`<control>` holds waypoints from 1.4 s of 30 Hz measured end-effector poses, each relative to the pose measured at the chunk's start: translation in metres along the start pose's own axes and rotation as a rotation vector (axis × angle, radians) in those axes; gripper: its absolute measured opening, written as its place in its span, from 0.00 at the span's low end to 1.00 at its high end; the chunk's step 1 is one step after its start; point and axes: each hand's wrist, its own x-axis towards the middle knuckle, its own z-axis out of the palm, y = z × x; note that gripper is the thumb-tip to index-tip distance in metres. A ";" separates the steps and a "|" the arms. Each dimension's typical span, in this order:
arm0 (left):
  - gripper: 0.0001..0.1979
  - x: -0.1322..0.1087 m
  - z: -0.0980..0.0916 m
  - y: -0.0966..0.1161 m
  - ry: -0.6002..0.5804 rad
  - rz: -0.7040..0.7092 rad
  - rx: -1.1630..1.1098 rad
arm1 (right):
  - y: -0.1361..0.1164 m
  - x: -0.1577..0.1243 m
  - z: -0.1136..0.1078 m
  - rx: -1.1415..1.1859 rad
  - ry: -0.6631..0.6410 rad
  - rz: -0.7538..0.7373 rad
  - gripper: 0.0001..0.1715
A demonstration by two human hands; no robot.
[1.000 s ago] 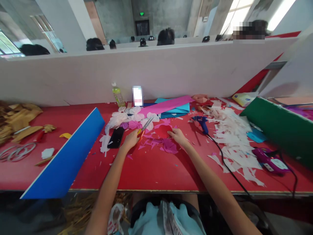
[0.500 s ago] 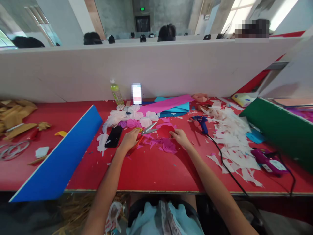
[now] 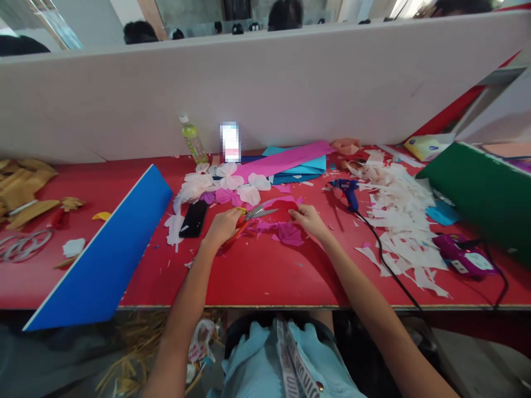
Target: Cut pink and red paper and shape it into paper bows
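Red paper (image 3: 282,210) lies under our right hand (image 3: 310,220), near the middle of the table (image 3: 265,290). We see the right fingers (image 3: 299,213) lying nearly flat with their tips on the paper's edge; we cannot tell whether they pinch it. Our left hand (image 3: 223,228) is curled shut around the orange handles of the scissors (image 3: 259,213). The blades stand slightly open, pointing right, their tips just beside the red paper.

Pink scraps (image 3: 289,234) lie under and just past the blades. A black phone (image 3: 193,219) lies left of the left hand, near white paper flowers (image 3: 219,182). Behind them stand a green-tinted bottle (image 3: 191,141) and an upright object, blurred too heavily to name (image 3: 229,142). A pink strip (image 3: 286,160) lies over teal sheets (image 3: 298,170).

To the right are a blue glue gun (image 3: 347,193) with a black cord (image 3: 385,254), a heap of white scraps (image 3: 400,221), a purple device (image 3: 464,257) and a green board (image 3: 477,193). A blue board (image 3: 112,257) lies tilted at left, beside gold paper (image 3: 20,188).
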 end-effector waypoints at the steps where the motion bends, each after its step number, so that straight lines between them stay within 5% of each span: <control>1: 0.20 0.000 0.000 0.001 -0.005 0.003 0.000 | -0.001 0.000 0.000 -0.026 0.000 -0.007 0.19; 42: 0.16 0.001 0.001 0.001 -0.020 -0.022 -0.029 | -0.005 -0.002 0.007 0.018 -0.051 0.025 0.19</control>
